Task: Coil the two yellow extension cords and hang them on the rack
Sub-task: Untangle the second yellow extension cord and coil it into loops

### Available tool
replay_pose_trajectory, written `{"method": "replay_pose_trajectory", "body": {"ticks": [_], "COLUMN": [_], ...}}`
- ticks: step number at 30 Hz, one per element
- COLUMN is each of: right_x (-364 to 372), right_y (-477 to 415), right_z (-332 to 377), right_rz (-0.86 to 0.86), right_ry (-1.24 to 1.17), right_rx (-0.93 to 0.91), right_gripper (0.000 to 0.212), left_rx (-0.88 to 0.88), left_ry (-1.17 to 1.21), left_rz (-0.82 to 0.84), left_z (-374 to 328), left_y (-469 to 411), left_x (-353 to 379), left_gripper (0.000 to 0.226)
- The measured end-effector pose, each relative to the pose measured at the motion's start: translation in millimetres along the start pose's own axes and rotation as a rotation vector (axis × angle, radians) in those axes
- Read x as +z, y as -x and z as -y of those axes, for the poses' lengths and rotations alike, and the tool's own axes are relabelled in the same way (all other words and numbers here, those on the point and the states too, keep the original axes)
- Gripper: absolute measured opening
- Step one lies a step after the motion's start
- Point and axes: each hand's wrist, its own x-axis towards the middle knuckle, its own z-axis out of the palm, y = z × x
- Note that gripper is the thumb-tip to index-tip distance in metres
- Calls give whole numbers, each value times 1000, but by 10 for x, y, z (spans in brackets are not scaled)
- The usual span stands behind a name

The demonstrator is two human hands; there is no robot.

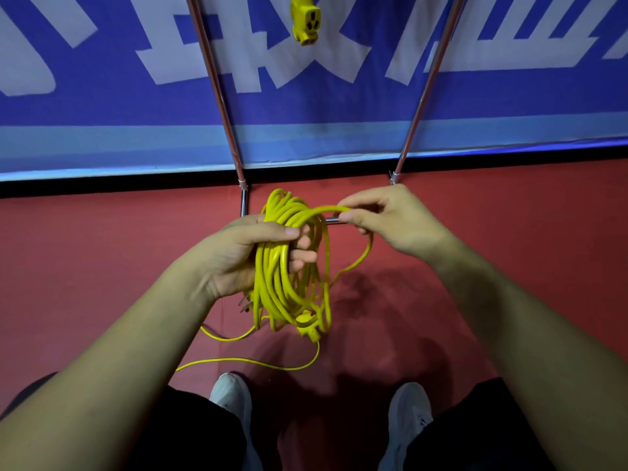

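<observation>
1. A coil (289,266) of yellow cord is being held in front of the body, above the floor (102,266) and low between the 2 chrome poles of the rack (217,86).
2. The grip of the left hand (244,256) is being closed round the upper part of the coil, with the thumb over the strands and the fingers curled behind them.
3. A loop at the top of the coil is being pinched by the right hand (390,222). Its grip is narrow, with thumb and fingertips on the cord.
4. Most of this cord is judged to be gathered. A plug (307,326) is hanging at the bottom of the coil, and a loose tail (244,360) is lying on the floor near the feet, not yet wound in.
5. A yellow socket end (304,20) is dangling at the top of the view between the poles. It is being taken as part of the other cord, probably hung already, though its coil and the hanging bar are out of view.
6. By this judgement, 2 steps are being left: winding in the tail and hanging the coil.
7. The floor is red and smooth, and shadows are being cast on it beneath the coil. A blue banner (102,107) with large white characters is being stretched along the wall behind the rack. White shoes (231,396) and dark shorts are being seen at the bottom edge.
</observation>
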Motion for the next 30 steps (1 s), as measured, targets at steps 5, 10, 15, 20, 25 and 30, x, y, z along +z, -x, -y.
{"method": "replay_pose_trajectory", "body": {"ticks": [5, 10, 15, 20, 25, 30], "right_x": [160, 41, -197, -125, -19, 57], "right_y": [-15, -48, -73, -108, -138, -9], "right_z": [118, -83, -532, -825, -1056, -1260], "right_rz": [34, 122, 98, 65, 49, 75], "right_ry": [-6, 170, 416, 337, 237, 265], "right_rx": [-95, -76, 54, 104, 214, 398], "right_gripper": [11, 11, 10, 14, 27, 22], "left_rx": [-57, -32, 40, 180, 282, 407], "left_ry": [18, 125, 192, 360, 698, 780], "left_rz": [55, 182, 185, 243, 395, 341], "left_z": [48, 81, 39, -17, -147, -289], "left_y": [-47, -52, 36, 120, 174, 352], "left_x": [-51, -8, -19, -46, -179, -334], "left_gripper": [56, 41, 36, 32, 25, 16]}}
